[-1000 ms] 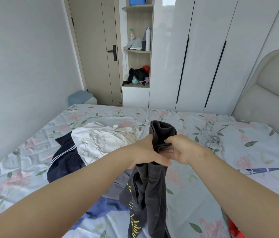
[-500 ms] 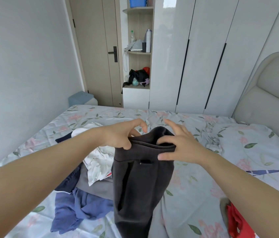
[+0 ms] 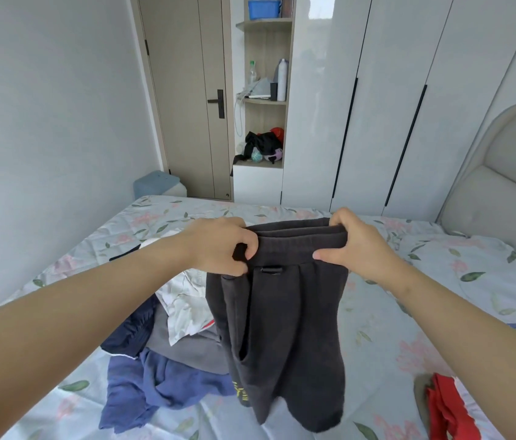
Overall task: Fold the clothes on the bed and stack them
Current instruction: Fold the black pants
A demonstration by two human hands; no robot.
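At frame centre the shorts (image 3: 282, 328) hung between the left hand (image 3: 218, 246) and right hand (image 3: 355, 246), above the bed (image 3: 377, 338). A clothes pile (image 3: 180, 350) lay lower left, another garment (image 3: 444, 408) lower right. The wardrobe (image 3: 377, 106) stood behind, the headboard (image 3: 504, 192) far right.

A home bedroom — floral-sheeted bed (image 3: 377, 328), padded headboard (image 3: 504, 173), white wardrobe (image 3: 377, 106), wooden door (image 3: 187, 90).
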